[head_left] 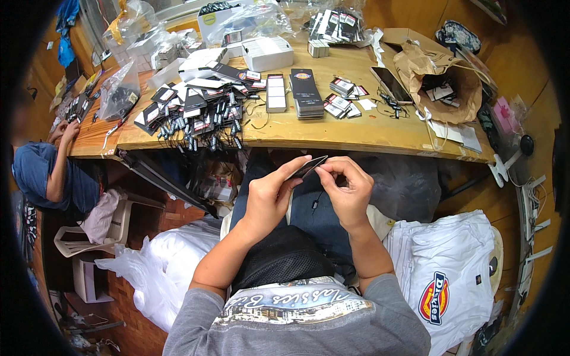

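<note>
Tags [440, 92] lie inside the paper bag [424, 64]; hands [267, 193] hold black card [308, 168]

Black card [307, 168], brown paper bag [414, 60], white shirts [448, 246], yellowish-brown table [356, 134], dark-blue trousers [304, 209]

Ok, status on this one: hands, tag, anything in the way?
Left hand gripping dark card tag. Right hand pinched at its right edge, exact hold unclear. Tag tilted, in mid-air. Nothing visible blocking either hand.

The wooden table [368, 133] carries heaped black tags [199, 101], a tag stack [306, 92] and a phone [389, 84].
</note>
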`<state>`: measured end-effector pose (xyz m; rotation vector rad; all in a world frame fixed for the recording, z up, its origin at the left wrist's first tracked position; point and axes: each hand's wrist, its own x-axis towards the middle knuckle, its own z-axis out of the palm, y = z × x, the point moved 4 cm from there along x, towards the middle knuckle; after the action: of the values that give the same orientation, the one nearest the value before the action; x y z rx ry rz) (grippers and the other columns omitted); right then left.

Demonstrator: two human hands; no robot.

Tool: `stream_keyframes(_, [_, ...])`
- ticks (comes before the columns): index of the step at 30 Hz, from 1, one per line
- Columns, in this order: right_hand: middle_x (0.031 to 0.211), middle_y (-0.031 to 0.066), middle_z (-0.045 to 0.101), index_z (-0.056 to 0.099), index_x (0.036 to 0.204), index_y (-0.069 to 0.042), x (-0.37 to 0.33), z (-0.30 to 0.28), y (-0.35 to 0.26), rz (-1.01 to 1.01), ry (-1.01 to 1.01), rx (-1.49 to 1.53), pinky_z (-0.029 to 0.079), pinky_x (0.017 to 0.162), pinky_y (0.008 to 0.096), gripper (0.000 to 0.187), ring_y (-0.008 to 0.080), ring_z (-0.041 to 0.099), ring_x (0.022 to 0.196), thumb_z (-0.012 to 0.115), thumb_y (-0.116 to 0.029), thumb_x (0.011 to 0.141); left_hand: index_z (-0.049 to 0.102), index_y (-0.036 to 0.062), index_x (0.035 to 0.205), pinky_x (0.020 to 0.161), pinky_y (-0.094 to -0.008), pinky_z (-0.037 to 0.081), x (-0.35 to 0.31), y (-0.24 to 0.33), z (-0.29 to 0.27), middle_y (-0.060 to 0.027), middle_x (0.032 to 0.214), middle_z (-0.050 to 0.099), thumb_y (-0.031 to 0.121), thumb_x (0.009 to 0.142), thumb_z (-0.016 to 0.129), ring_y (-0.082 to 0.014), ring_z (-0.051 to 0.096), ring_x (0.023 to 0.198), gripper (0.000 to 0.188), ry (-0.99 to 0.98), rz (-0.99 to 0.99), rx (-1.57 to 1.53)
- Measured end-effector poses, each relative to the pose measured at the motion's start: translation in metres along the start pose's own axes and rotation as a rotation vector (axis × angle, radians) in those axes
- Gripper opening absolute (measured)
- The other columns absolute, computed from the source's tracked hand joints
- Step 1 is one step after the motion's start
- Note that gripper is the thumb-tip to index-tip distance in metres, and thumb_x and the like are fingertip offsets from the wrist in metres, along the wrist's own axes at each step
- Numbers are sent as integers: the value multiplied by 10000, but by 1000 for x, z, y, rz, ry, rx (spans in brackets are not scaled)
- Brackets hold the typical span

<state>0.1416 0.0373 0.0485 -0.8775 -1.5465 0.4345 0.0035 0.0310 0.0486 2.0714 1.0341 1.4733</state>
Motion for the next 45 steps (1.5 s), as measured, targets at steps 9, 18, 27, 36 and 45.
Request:
stream_keyframes(9, [673, 40, 554, 526, 739, 15, -6, 4, 25, 474, -124, 685, 420, 537, 191, 42, 80, 514, 575, 567, 18, 733, 543, 50, 1017, 654, -305, 480, -3, 11, 2, -145, 914, 575, -78, 605, 489, -284, 580, 782, 434, -20, 335, 340])
stream_keyframes(18, [719, 39, 549, 544, 774, 22, -12, 5, 29, 418, -68, 520, 437, 565, 184, 53, 73, 530, 617, 576, 16, 732, 491, -18, 1066, 794, -235, 400, -2, -24, -1, -82, 1068, 443, -1, 809, 445, -127, 470, 945, 262, -2, -236, -323])
stream_keyframes(27, [778, 74, 557, 545, 777, 50, -11, 9, 9, 264, -36, 436, 463, 579, 196, 67, 102, 559, 648, 559, 64, 713, 580, -31, 907, 645, -202, 438, -4, -3, -2, -87, 819, 605, -100, 719, 507, -115, 568, 721, 214, 195, -198, -246])
stream_keyframes(36, [714, 56, 556, 525, 740, 34, -11, 7, 4, 182, 8, 343, 428, 563, 183, 70, 73, 524, 610, 569, 65, 694, 577, -7, 920, 622, -262, 477, -1, 14, -2, -138, 873, 574, -149, 634, 495, -222, 585, 747, 329, 118, 148, -1])
stream_keyframes(45, [783, 66, 542, 484, 774, 9, -21, 14, 10, 278, 22, 704, 418, 609, 189, 89, 76, 507, 670, 541, 55, 723, 586, -6, 901, 632, -319, 479, -10, 18, 3, -132, 802, 550, -102, 515, 529, -277, 572, 754, 402, 159, 442, 184])
